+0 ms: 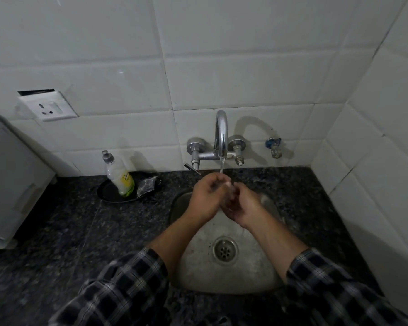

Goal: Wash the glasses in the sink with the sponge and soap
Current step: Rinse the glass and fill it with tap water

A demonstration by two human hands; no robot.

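Between your hands a small clear drinking glass [230, 194], blurred and wet under the thin stream from the chrome tap [221, 135], above the round steel sink [252, 267], your left grip [207, 196] curled at its rim, your right grip [244, 208] wrapped round its body.

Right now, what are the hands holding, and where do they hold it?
The left hand and right hand curl round a glass under the tap; which part each holds is too blurred to tell.
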